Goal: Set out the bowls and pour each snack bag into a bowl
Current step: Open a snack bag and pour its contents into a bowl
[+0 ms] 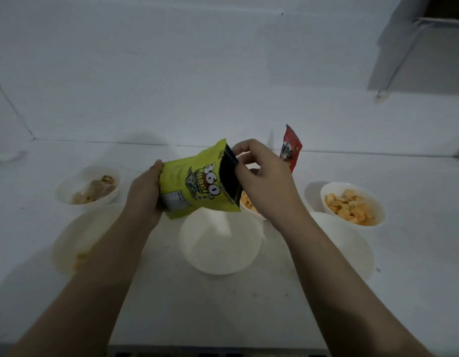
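A yellow-green snack bag [195,184] hangs sideways above the middle white bowl [220,243], which looks bare inside. My left hand [143,194] grips the bag's bottom end. My right hand [262,179] pinches the torn dark mouth at the bag's right end. A white bowl [352,203] at the right holds orange snacks. Another white bowl [88,188] at the back left holds brown snacks. A bowl with orange snacks [249,202] shows partly behind my right hand. A red snack bag [291,149] stands upright behind it.
Two more white bowls sit near the front: one at the left [79,240] under my left forearm with a little yellow snack in it, one at the right [352,243] partly hidden by my right forearm. A white wall [197,73] rises behind the white counter [416,279].
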Motion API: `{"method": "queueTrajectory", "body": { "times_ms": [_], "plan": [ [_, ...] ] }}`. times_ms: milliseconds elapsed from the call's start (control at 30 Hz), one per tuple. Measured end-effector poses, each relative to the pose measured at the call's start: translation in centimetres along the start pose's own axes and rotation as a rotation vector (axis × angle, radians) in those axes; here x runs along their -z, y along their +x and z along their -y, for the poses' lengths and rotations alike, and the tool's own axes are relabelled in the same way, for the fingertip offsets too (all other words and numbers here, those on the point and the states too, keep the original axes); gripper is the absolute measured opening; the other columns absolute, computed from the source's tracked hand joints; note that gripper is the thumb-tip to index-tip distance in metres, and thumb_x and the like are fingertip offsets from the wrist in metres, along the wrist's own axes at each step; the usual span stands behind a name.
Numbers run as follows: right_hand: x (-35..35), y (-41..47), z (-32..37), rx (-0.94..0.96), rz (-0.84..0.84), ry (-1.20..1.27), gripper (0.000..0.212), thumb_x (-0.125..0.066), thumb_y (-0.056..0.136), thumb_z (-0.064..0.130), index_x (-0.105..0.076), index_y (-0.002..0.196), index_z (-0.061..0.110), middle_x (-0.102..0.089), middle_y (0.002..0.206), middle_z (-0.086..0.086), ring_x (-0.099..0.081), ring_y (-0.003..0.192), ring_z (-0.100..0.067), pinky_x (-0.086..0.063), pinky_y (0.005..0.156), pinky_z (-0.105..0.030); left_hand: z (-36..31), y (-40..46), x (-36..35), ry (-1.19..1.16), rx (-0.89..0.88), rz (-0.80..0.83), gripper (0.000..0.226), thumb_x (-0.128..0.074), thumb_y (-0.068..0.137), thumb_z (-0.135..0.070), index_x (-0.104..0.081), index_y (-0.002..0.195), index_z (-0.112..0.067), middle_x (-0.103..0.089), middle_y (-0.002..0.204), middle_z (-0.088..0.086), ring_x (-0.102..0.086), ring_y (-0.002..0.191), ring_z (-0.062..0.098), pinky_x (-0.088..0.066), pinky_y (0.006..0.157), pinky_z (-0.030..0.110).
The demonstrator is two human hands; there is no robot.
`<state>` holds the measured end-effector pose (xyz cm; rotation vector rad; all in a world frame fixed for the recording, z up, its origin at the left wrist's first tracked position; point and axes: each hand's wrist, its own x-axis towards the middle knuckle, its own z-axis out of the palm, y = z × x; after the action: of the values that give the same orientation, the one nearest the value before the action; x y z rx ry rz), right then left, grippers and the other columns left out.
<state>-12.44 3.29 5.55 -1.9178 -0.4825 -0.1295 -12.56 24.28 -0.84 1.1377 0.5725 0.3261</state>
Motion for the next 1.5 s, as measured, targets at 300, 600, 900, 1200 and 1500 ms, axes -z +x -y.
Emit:
{"method": "queueTrajectory", "body": {
  "times_ms": [300, 600, 900, 1200, 1500],
  "plan": [
    [-5.1, 1.5, -1.3, -0.089, -0.119, -0.049, 0.019, -0.056, 0.095, 0.041, -0.067, 0.087, 0.028, -0.07, 0.079, 0.007, -0.064, 0.074, -0.008, -0.055, 0.075, -0.035, 0.6, 3.2, 3.8, 0.259, -0.284, -0.09, 0.036, -0.047, 0.098, -0.043, -0.048, 0.071, -0.02, -0.053, 0.078, 0.005, -0.055, 0.074, 0.019, -0.05, 0.075, 0.041],
    [-4.9, 1.0, -4.1, -0.161, -0.064, -0.324, 0.015, -0.061, 0.094, 0.024, -0.065, 0.083, 0.015, -0.067, 0.083, 0.008, -0.063, 0.083, -0.013, -0.047, 0.072, -0.027, 0.8, 3.9, 3.8, 0.51, -0.608, -0.094, 0.044, -0.045, 0.101, -0.038, -0.03, 0.063, -0.021, -0.033, 0.061, -0.003, -0.033, 0.052, 0.004, -0.028, 0.052, 0.024],
    [-4.7, -0.4, -5.5, -0.2, -0.014, -0.432, 0.016, -0.06, 0.096, 0.023, -0.065, 0.082, 0.015, -0.068, 0.087, 0.001, -0.061, 0.084, -0.02, -0.047, 0.076, -0.033, -0.1, 3.7, 3.1, 0.64, -0.794, 0.039, 0.042, -0.046, 0.101, -0.034, -0.032, 0.067, -0.013, -0.028, 0.058, -0.002, -0.032, 0.051, 0.007, -0.028, 0.052, 0.02],
    [-4.8, -1.2, -6.6, -0.184, -0.006, -0.484, 0.014, -0.061, 0.095, 0.023, -0.066, 0.084, 0.016, -0.064, 0.095, -0.005, -0.057, 0.086, -0.021, -0.049, 0.081, -0.037, -0.3, 3.3, 2.2, 0.673, -0.84, 0.086, 0.044, -0.047, 0.101, -0.031, -0.03, 0.066, -0.011, -0.027, 0.057, 0.001, -0.027, 0.054, 0.012, -0.027, 0.05, 0.021],
    [-4.9, -1.7, -6.8, -0.151, -0.031, -0.457, 0.014, -0.061, 0.094, 0.021, -0.067, 0.085, 0.013, -0.063, 0.091, -0.002, -0.053, 0.082, -0.016, -0.042, 0.074, -0.031, -0.5, 2.7, 1.8, 0.587, -0.843, 0.102, 0.046, -0.04, 0.104, -0.031, -0.025, 0.062, -0.021, -0.025, 0.055, -0.003, -0.026, 0.05, 0.008, -0.024, 0.051, 0.025]
  ]
}}
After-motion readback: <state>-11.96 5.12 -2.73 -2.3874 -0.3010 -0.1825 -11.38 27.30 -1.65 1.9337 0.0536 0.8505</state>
